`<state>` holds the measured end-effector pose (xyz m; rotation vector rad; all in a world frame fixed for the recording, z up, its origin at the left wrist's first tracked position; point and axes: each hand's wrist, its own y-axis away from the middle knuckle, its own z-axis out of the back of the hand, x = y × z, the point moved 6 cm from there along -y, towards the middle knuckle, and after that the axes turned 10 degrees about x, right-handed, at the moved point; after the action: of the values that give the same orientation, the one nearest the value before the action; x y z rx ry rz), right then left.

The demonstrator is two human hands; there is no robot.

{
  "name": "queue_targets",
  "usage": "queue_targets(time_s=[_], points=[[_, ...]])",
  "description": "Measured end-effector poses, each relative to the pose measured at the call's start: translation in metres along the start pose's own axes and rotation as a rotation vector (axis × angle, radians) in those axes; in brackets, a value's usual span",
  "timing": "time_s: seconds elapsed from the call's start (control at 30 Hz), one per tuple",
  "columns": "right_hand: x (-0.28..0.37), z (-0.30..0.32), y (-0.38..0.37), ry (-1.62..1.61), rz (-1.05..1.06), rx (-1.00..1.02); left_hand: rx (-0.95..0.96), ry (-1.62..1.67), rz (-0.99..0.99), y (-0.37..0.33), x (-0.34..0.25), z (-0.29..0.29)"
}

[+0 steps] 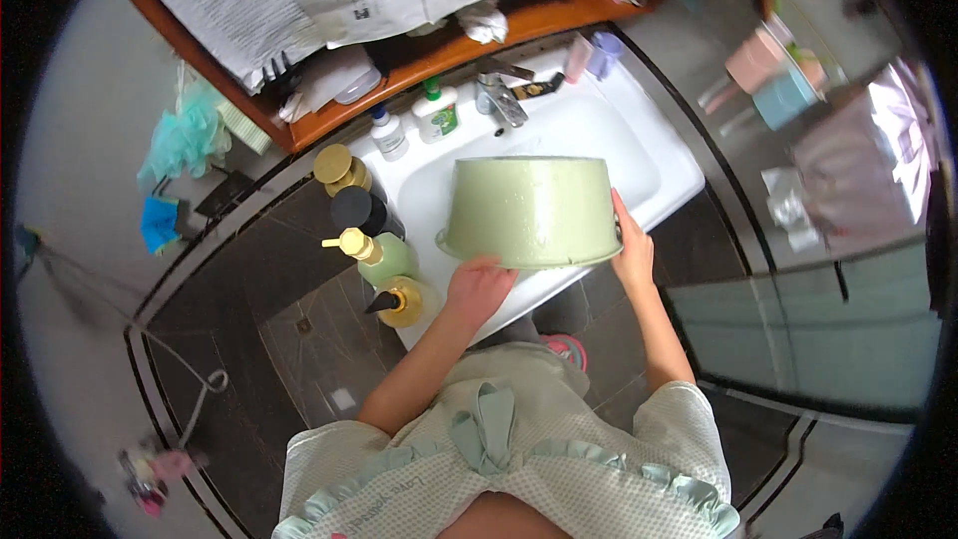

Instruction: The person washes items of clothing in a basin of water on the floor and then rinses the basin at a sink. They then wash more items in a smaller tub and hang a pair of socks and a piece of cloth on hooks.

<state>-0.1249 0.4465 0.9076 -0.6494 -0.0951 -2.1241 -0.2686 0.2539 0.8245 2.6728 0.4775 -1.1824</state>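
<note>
A pale green plastic basin (530, 208) is tipped over the white sink (649, 140), its wet outer wall and base showing and its rim toward me. My left hand (481, 287) grips the rim at the near left, fingers partly hidden under it. On the right side, my right hand (633, 248) holds the rim with the fingers along the wall. Beyond the basin stands the chrome faucet (502, 102). The inside of the basin is hidden from me.
Several pump bottles, among them a green bottle (387, 256), line the sink's left edge. Behind the basin stand a white bottle (436, 112) and two cups, one a purple cup (605, 56). A wooden shelf (419, 62) overhangs the back. A glass panel (818, 329) is at right.
</note>
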Motion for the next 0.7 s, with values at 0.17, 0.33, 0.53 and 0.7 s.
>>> queue_targets(time_s=[0.17, 0.33, 0.53, 0.7], points=[[0.017, 0.035, 0.047, 0.122, -0.085, -0.237, 0.136, 0.85, 0.163, 0.007, -0.035, -0.056], [0.019, 0.077, 0.104, 0.223, -0.208, -0.435, 0.24, 0.59, 0.431, 0.012, -0.031, -0.104], [-0.001, 0.119, 0.166, 0.367, -0.331, -0.649, 0.486, 0.677, 0.626, -0.01, 0.018, -0.124], [-0.027, 0.146, 0.235, 0.443, -0.488, -0.756, 0.335, 0.46, 0.737, -0.015, 0.058, -0.156]])
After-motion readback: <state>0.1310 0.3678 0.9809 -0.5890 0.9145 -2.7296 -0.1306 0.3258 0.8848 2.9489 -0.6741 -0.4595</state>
